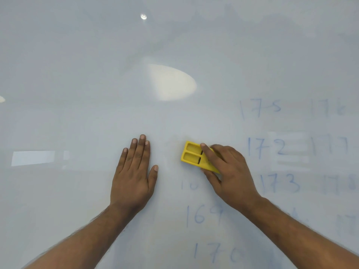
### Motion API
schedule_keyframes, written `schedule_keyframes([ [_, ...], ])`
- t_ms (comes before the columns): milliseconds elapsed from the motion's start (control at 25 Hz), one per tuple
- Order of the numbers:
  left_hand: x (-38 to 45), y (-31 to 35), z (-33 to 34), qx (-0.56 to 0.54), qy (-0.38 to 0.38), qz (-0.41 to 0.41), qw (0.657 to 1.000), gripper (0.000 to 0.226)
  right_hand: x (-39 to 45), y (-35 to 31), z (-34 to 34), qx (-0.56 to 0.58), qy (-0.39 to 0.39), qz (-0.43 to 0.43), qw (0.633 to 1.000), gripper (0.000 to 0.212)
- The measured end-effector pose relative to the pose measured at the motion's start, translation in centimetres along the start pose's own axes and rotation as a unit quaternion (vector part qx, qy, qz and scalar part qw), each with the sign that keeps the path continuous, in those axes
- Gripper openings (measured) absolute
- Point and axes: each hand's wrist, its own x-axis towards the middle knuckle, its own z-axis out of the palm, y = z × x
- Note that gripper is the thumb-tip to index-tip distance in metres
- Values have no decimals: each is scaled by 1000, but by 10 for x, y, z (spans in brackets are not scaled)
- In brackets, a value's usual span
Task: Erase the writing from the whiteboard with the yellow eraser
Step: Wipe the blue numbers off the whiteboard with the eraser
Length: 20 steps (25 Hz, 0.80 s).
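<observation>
The whiteboard (77,74) carries faint blue numbers (266,148), smeared toward its right side. Left of those numbers, the yellow eraser (191,154) lies against the board, gripped by the right hand (227,171). The left hand (134,171) rests flat, fingers spread, left of the eraser.

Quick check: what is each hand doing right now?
Left hand: open, flat on the glossy whiteboard, holding nothing.
Right hand: closed on the yellow plastic eraser.
</observation>
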Motion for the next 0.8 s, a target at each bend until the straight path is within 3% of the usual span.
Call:
schedule_keyframes([
  [160, -14, 6, 2, -6, 2, -5, 1000, 66, -5, -28, 15, 16, -27, -23, 999, 61],
  [280, -20, 8, 3, -5, 1, 0, 1000, 66, -36, -39, 14, 14, -67, -67, 995, 54],
  [520, -25, 9, 1, -1, -13, 1, 1000, 67, -72, -17, -8, -21, -108, -115, 987, 49],
  [800, -36, 12, 2, 0, -19, 6, 1000, 66, -38, -1, -6, 4, -36, 16, 999, 54],
])
